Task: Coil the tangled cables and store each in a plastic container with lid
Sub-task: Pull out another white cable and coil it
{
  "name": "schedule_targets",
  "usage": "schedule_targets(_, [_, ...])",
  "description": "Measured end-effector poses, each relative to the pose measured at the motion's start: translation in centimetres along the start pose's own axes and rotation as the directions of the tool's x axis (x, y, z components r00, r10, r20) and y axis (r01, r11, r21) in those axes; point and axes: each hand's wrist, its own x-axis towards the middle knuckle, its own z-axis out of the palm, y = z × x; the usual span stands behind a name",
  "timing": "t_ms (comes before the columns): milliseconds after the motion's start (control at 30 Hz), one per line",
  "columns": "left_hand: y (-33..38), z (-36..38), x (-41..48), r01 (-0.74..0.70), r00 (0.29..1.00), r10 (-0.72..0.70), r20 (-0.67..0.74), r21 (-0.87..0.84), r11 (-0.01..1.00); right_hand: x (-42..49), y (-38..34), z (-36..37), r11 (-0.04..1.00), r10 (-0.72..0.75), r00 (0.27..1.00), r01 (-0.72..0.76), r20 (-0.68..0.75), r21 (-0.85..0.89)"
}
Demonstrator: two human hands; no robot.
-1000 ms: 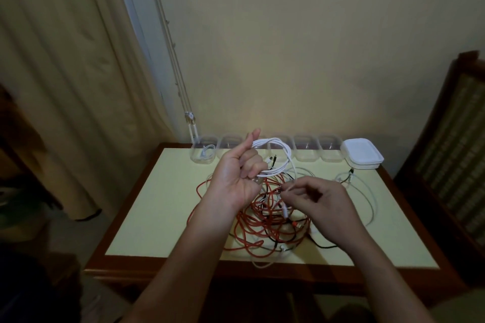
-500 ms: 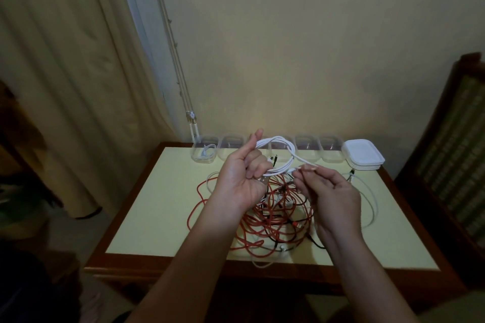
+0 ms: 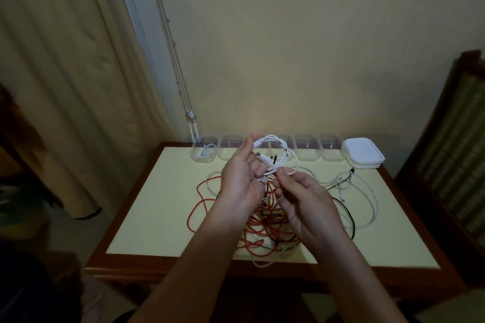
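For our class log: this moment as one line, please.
coiling | left hand: holds white cable coil | right hand: pinches its loose strand | red cable tangle: on yellow table

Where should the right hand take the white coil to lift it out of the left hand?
Probably the white coil's far arc, from above: its loops run bundled there and stand clear of the left hand, which holds the near side where the plugs cluster.

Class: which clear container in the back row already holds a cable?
The leftmost container, at the row's far left end: a small white cable lies inside, while the others in view show none.
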Motion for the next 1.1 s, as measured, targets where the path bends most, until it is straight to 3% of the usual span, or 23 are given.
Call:
schedule_targets(133, [-1.0,-0.5,0.2,-0.017,1.000,0.019,-0.017,0.073,0.997,0.1,-0.1,0.1,0.999,0.001,1.000,-0.002,-0.031,-0.046])
schedule_targets(333, [-2.8,-1.1,0.0,-0.205,0.976,0.219,-0.011,0.312,0.928,0.8,0.0,-0.1,1.000,-0.024,0.999,0.024,-0.037,-0.010])
schedule_targets(400, [-2.9,-1.3,-0.1,-0.215,0.974,0.225,0.009,0.348,0.913,1.2,0.0,-0.6,1.000,0.005,1.000,-0.004,-0.013,0.012])
schedule_targets(500, [-1.9,-1.7,0.3,0.001,0.999,-0.013,0.043,0.262,0.965,1.6,-0.4,-1.4,0.994,0.096,0.995,-0.098,0.032,0.053])
schedule_targets(633, [0.4,-2.4,0.5,0.315,0.922,-0.346,0.172,0.183,0.931,1.1,-1.5,-2.1,0.981,0.190,0.980,-0.192,0.061,0.035])
schedule_targets(700, [0.9,-2.9,0.6,0.407,0.871,-0.439,0.222,0.177,0.896,0.8,-1.6,-2.0,0.973,0.228,0.968,-0.229,0.106,-0.001])
schedule_targets(767, [0.9,-3.1,0.9,0.401,0.838,-0.475,0.269,0.288,0.870,0.8,-1.5,-1.7,0.969,0.245,0.958,-0.240,0.145,-0.054])
schedule_targets(867, [0.3,-2.3,1.1,0.302,0.874,-0.413,0.258,0.378,0.875,0.8,-1.1,-1.6,0.964,0.179,0.978,-0.153,0.108,-0.219])
schedule_targets(967, [-0.2,-2.0,1.2,0.164,0.945,-0.257,0.204,0.387,0.907,0.7,-1.0,-1.6,0.940,0.072,0.991,-0.029,0.113,-0.340])
schedule_targets(1100, [-0.2,-2.0,1.3,0.024,0.979,-0.100,0.179,0.381,0.924,0.5,-1.4,-1.5,0.843,-0.087,0.994,0.110,0.069,-0.526])
